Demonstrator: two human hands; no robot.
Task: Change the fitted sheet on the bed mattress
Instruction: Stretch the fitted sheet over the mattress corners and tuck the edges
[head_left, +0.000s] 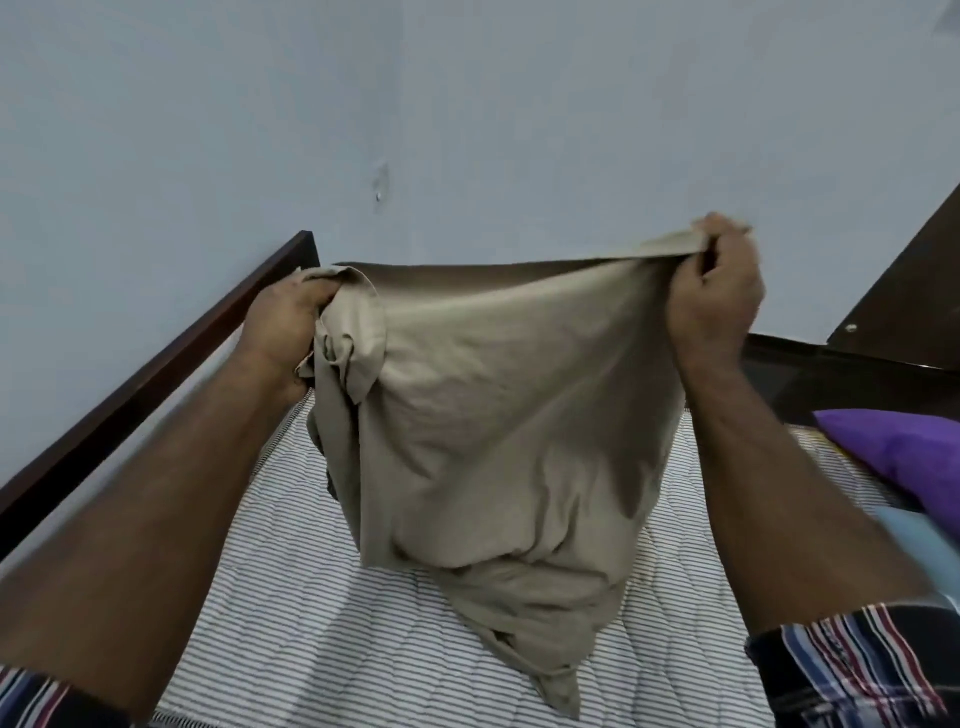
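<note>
A beige fitted sheet hangs in front of me above the bare mattress, which has thin dark stripes on white. My left hand grips a bunched part of the sheet's upper edge at the left. My right hand pinches the upper edge at the right, a little higher. The edge is stretched taut between both hands. The sheet's lower part droops in folds and touches the mattress near its middle.
A dark wooden bed rail runs along the left by the pale blue wall. A purple pillow and a light blue cloth lie at the right. A dark headboard and dark wooden panel stand behind them.
</note>
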